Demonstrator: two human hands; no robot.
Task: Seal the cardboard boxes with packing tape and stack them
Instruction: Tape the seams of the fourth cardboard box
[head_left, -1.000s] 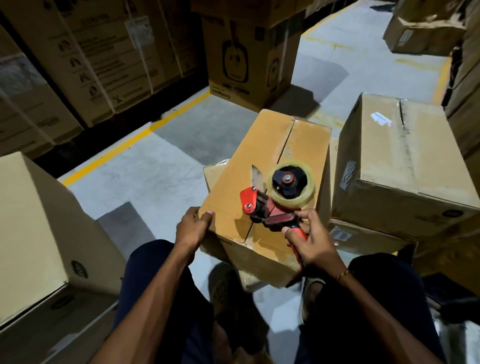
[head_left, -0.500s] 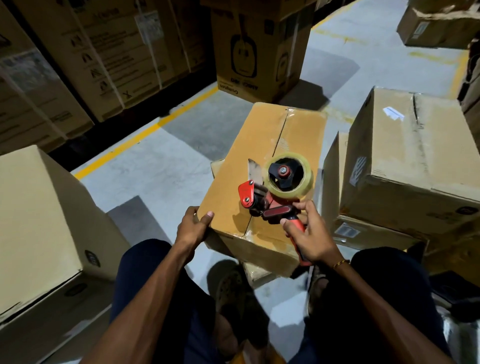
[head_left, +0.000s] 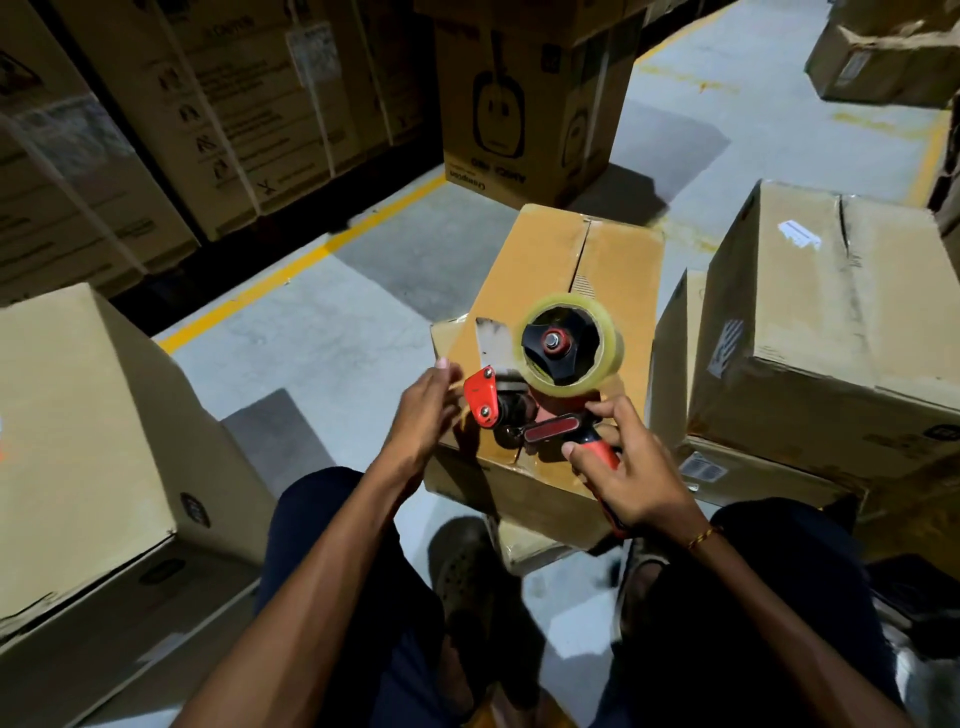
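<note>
Head view: right grip (head_left: 631, 467) clenches the dispenser (head_left: 540, 395) handle over the box (head_left: 561, 270) seam, while left grip (head_left: 426, 410), fingers released, reaches beside its red guard, likely to free tape.

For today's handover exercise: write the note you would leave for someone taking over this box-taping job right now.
Right hand grips the tape dispenser by its handle, over the near end of the box.
Left hand is open beside the dispenser's red front, fingers by the tape end.
Done: flaps closed.
Left: tape the centre seam, as no fresh strip shows yet, then stack the box.
</note>
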